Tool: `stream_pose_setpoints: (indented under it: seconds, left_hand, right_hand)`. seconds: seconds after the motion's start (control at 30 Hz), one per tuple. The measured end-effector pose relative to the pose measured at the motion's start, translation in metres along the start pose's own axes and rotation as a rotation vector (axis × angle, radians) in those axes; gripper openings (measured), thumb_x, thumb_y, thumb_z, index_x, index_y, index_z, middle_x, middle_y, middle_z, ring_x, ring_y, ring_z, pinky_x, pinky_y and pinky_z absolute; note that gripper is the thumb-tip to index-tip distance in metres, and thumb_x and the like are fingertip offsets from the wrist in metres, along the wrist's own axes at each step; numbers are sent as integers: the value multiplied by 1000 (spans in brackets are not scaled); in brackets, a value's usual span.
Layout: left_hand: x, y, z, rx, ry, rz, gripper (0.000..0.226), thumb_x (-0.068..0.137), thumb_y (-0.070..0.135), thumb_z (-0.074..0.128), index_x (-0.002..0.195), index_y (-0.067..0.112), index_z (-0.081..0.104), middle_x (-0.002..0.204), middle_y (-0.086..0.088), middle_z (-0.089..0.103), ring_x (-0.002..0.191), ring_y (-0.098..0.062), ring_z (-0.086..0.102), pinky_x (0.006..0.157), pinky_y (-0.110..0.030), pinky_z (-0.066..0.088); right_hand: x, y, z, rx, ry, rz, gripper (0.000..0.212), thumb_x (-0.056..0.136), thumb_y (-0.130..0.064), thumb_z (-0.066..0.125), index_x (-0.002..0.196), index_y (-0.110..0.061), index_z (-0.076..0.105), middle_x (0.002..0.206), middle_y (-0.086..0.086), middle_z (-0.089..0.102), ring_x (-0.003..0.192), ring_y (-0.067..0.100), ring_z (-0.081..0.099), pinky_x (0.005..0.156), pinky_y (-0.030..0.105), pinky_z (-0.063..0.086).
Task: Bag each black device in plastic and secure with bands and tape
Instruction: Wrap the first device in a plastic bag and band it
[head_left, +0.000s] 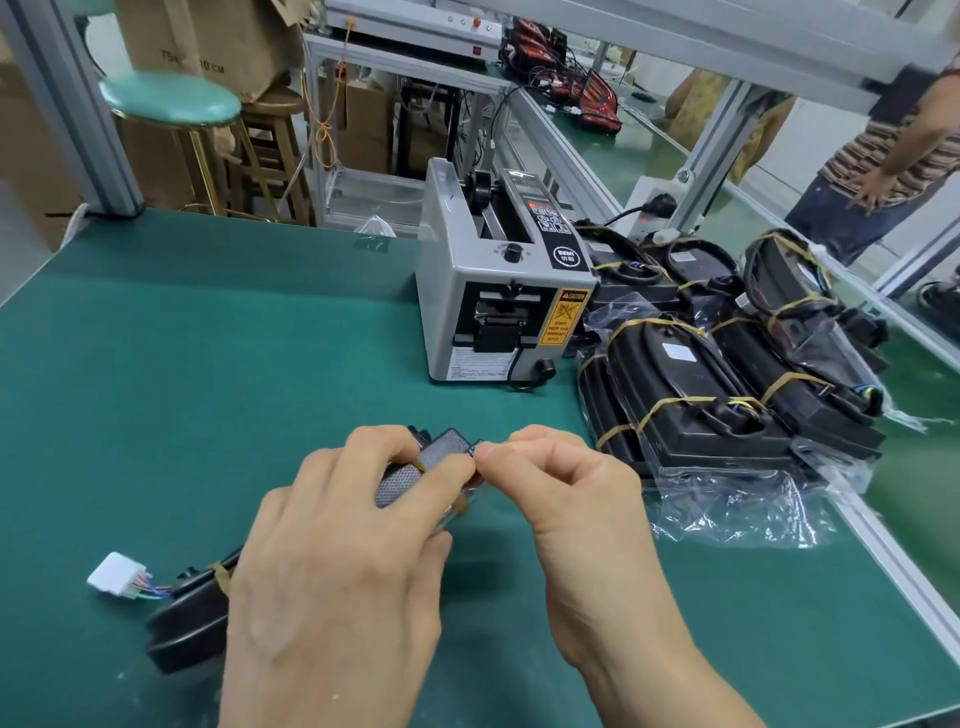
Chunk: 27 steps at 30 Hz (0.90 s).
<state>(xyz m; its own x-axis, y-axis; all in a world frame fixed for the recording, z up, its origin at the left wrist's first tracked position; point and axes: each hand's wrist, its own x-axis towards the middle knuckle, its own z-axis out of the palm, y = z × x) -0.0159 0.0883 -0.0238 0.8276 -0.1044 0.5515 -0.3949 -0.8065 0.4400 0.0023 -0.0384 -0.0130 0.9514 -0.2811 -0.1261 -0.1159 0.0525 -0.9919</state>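
Observation:
A black device (182, 623) lies on the green mat near me, mostly hidden under my hands. A tan rubber band (221, 574) crosses its left part. Its wire bundle ends in a white connector (117, 574) at the left. The device's far end shows a textured reflector (415, 470) between my fingers. My left hand (343, 561) grips the device from above, with a second tan band (460, 504) by its fingertips. My right hand (566, 499) pinches something small at the device's far tip; what it is cannot be made out.
A grey tape dispenser machine (498, 291) stands mid-table. Several bagged, banded black devices (727, 389) are piled at the right by the table's aluminium edge (883, 551). Stools and cardboard boxes stand behind the table at the left. A person (883, 156) stands at the far right.

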Motion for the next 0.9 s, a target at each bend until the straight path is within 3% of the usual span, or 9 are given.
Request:
stream_pose_setpoints:
  seconds: [0.07,0.2,0.3,0.53,0.6,0.63,0.7,0.8,0.9]
  left_hand:
    - [2,0,-1,16,-15,11,52,57,16,69,104,35,58,95,-1,63,72,-29,61,57,-37,46]
    - [3,1,0,64,-23,5,44,53,7,82,94,22,76,91,-5,65,68,-31,61,53,-38,44]
    - [4,2,1,84,-37,18,39,56,13,70,93,21,76,91,-5,64,67,-32,60,51,-38,43]
    - [4,2,0,77,-45,9,38,56,17,67,92,22,76,92,-4,64,68,-31,61,51,-37,43]
    - [4,2,1,66,-33,1,37,57,17,67,92,23,76,93,-2,65,70,-30,61,52,-37,44]
    - [5,1,1,56,-23,-1,36,57,17,67,92,23,76,93,-2,65,70,-30,62,52,-37,46]
    - [5,-1,1,39,1,1,33,60,17,67,92,23,76,93,-1,65,70,-30,63,53,-38,48]
    - [4,-2,1,42,17,17,31,70,25,54,93,23,75,94,-1,65,71,-29,63,53,-37,48]
    - [3,-4,1,51,6,22,34,71,29,50,95,24,74,96,2,64,74,-27,60,53,-37,49]
  right_hand:
    - [1,1,0,-36,11,-17,12,69,-17,78,59,-11,73,91,0,64,84,-2,59,80,20,38]
    - [2,2,-1,-96,-2,-63,14,70,-15,77,56,-14,72,81,-6,61,76,2,59,74,17,39]
    - [4,3,-1,-142,-4,-107,17,71,-11,76,55,-16,71,72,-9,60,72,3,59,67,13,41]
    - [10,7,-5,-154,68,-75,22,72,-15,74,65,-29,59,67,-1,63,61,15,56,60,28,47]
    - [11,8,-7,-104,61,-51,15,81,-17,71,75,-24,59,69,0,64,66,16,55,70,46,52]
    - [12,8,-7,-108,46,-65,11,83,-22,70,80,-23,60,74,-2,65,70,15,57,77,47,52]
    - [11,8,-5,-158,-27,-122,13,81,-30,73,87,-23,63,83,-8,67,79,11,62,82,35,53]
    - [11,11,1,-236,-129,-179,10,85,-26,71,81,-19,66,79,-5,69,75,7,61,72,19,47]
    - [17,11,-3,-211,-147,-125,13,88,-22,64,79,-16,69,75,-7,67,70,4,58,72,26,50]
